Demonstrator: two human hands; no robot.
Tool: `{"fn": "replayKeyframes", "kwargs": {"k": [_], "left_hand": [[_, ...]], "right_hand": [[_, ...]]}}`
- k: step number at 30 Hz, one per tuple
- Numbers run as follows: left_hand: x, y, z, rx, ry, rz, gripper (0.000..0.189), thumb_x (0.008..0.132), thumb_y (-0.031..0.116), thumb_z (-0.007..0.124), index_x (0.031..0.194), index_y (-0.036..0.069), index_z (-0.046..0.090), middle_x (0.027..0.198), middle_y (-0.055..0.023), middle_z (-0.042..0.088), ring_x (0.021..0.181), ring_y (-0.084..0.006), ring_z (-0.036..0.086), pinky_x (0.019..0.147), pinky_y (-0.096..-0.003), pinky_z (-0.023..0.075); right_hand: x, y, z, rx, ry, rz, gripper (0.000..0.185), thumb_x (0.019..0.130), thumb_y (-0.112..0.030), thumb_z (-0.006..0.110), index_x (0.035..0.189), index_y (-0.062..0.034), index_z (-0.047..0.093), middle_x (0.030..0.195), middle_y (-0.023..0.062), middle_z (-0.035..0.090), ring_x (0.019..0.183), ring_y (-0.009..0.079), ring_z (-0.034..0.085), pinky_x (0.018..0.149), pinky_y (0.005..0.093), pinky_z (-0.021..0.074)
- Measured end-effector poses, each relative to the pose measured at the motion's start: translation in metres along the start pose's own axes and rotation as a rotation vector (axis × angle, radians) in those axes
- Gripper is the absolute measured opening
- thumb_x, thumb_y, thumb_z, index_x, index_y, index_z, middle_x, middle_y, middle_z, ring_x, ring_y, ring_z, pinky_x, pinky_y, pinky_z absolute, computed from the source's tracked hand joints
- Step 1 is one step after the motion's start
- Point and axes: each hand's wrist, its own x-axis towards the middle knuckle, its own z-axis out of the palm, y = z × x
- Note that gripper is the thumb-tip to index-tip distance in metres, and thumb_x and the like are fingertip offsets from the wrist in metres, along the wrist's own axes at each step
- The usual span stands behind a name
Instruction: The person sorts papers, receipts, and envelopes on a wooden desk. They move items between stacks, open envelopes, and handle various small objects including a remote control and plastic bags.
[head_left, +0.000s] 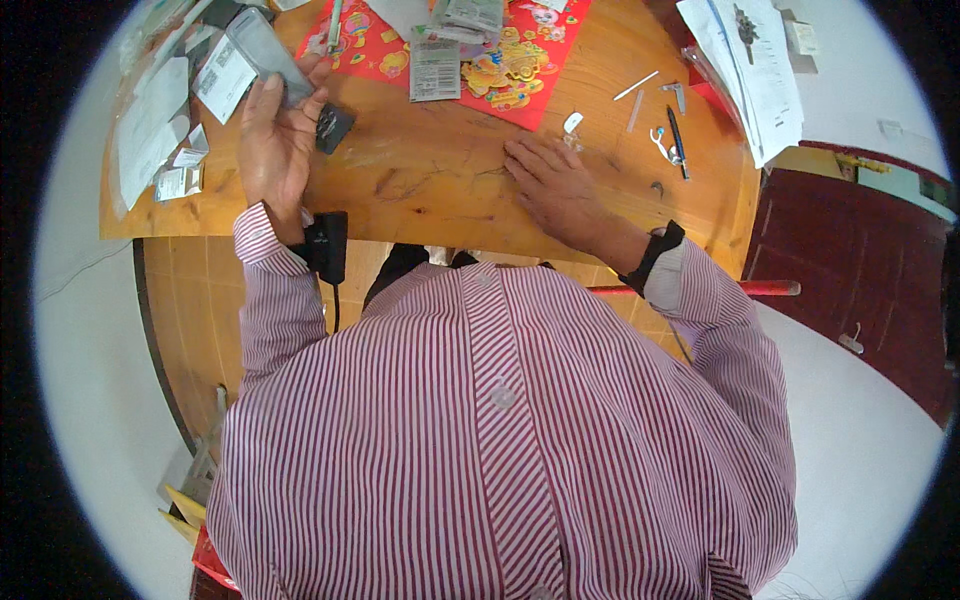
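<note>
At the upper left, my left hand (277, 142) grips a clear grey plastic case (266, 56) between thumb and fingers, above the wooden table (420, 214). A small black card or tag (334, 129) lies just right of those fingers. My right hand (551, 191) rests palm down on the wood, fingers extended and holding nothing visible. Near its fingertips are a small white plastic piece (573, 122) and a bit of clear material. Thin dark strands or scratches mark the tabletop between my hands.
A red decorated paper sheet (555, 75) bears several foil packets (435, 71). On the right lie a black pen (676, 142), a white stick (636, 85) and papers with keys (746, 34). Plastic bags (154, 112) and a labelled white card (225, 79) occupy the left. The table's front edge runs close to my body.
</note>
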Motion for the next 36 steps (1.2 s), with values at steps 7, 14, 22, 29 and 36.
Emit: {"fn": "replayKeyframes", "kwargs": {"k": [7,14,22,29,36], "left_hand": [[0.001,-0.017,0.020,-0.001,-0.063,-0.058,0.031,0.091,0.015,0.045,0.115,-0.004,0.043,0.113,-0.0163,0.054,0.102,-0.0246,0.054,0.080,-0.0327,0.0467],[-0.002,-0.039,0.030,0.010,-0.101,-0.169,0.030,0.091,0.016,0.045,0.116,-0.001,0.045,0.111,-0.0154,0.055,0.099,-0.0240,0.056,0.077,-0.0311,0.0471],[-0.017,-0.065,0.063,0.006,-0.174,-0.256,0.029,0.091,0.014,0.045,0.116,0.001,0.047,0.108,-0.0138,0.057,0.098,-0.0236,0.057,0.078,-0.0316,0.0465],[-0.025,-0.085,0.080,-0.033,-0.219,-0.384,0.026,0.092,0.013,0.044,0.115,0.001,0.047,0.107,-0.0146,0.057,0.096,-0.0243,0.058,0.079,-0.0335,0.0469],[-0.026,-0.106,0.097,-0.074,-0.320,-0.541,0.028,0.092,0.013,0.044,0.117,0.000,0.043,0.106,-0.0153,0.057,0.095,-0.0257,0.058,0.077,-0.0359,0.0486]], "right_hand": [[0.028,-0.003,0.002,0.095,0.113,-0.018,0.042,0.080,-0.021,0.055,0.118,-0.0065,0.049,0.133,0.0117,0.038,0.123,0.0266,0.034,0.099,0.0408,0.0298],[-0.014,0.007,0.021,0.089,0.254,0.064,0.038,0.077,-0.020,0.055,0.111,-0.0043,0.053,0.126,0.0135,0.044,0.119,0.0280,0.038,0.099,0.0423,0.0307],[-0.085,0.050,0.020,0.126,0.409,0.303,0.034,0.078,-0.016,0.058,0.106,0.0008,0.054,0.120,0.0157,0.049,0.111,0.0315,0.048,0.095,0.0410,0.0373],[-0.077,0.051,0.017,0.052,0.384,0.658,0.041,0.080,-0.024,0.058,0.106,0.0071,0.052,0.119,0.0255,0.047,0.112,0.0380,0.045,0.095,0.0430,0.0367],[-0.061,0.019,0.027,0.127,0.491,0.595,0.047,0.076,-0.030,0.062,0.105,0.0058,0.052,0.114,0.0244,0.050,0.107,0.0383,0.047,0.091,0.0434,0.0390]]}}
